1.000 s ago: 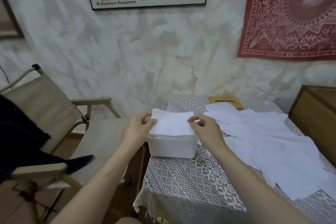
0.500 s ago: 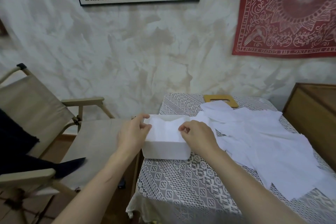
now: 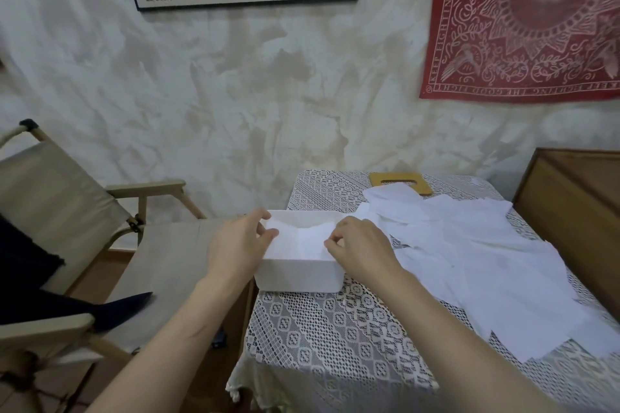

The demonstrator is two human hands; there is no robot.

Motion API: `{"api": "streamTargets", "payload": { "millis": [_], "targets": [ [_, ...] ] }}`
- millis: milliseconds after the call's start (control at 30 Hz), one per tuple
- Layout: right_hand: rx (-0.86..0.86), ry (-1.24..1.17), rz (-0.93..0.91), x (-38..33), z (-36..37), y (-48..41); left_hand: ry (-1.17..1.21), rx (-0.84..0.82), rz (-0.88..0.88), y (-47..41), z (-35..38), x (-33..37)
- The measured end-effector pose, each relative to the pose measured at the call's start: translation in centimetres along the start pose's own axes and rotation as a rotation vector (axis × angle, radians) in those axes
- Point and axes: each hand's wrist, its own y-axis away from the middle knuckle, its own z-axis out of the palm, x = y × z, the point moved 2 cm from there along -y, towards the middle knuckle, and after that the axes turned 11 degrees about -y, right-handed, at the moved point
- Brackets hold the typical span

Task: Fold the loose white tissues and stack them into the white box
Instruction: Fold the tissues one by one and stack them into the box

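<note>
Pinching the folded tissue [image 3: 298, 238] with left hand [image 3: 238, 245] at its 9 o'clock edge and right hand [image 3: 360, 250] at its 3 o'clock edge. Sunk into the white box [image 3: 298, 275] at the counter's [image 3: 335, 339] 9 o'clock edge. At 3 o'clock of the box, a spread of loose tissues [image 3: 486, 261].

We see a lace-covered table [image 3: 335, 345] carrying the white box [image 3: 298, 275], scattered loose tissues [image 3: 486, 261] and a slotted wooden board [image 3: 424, 188]
</note>
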Motion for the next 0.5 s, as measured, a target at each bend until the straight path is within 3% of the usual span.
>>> {"api": "streamTargets", "payload": {
  "millis": [200,500],
  "targets": [
    [0.081,-0.146,-0.034,0.6,-2.2,2.0,0.045,0.04,0.058,0.9,-1.2,2.5],
    [0.116,-0.077,0.026,4.9,-5.3,5.6,0.057,-0.032,0.183,5.0,0.3,11.2]
  ]
}}
